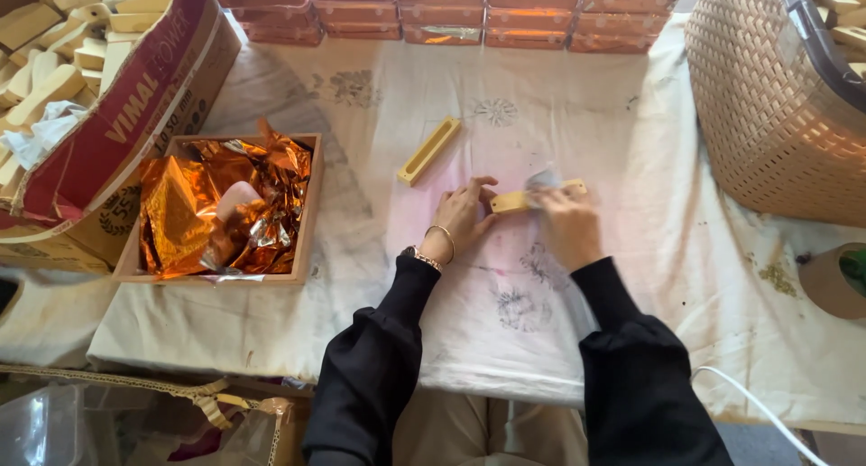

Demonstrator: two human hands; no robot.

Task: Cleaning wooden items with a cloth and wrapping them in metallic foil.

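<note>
The left hand [465, 215] pins the nine-o'clock end of a pale yellow wooden bar [538, 197] flat on the white printed cloth [631, 249]. The bar's long axis runs nine to three, tilted slightly up rightward. The right hand [566, 224] presses a crumpled rag [544, 179] on its middle; both hands touch it.

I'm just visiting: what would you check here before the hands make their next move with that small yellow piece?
1. Left hand steadies the yellow wooden piece at its near end: ok.
2. Right hand presses a pale cloth on the piece: ok.
3. Piece lies flat on the white table cover: ok.
4. Second yellow piece lies apart from both hands: ok.
5. Tray of orange foil sits left of the left hand, out of the way: ok.
6. Whether the piece's surface is clean: cannot tell.
</note>
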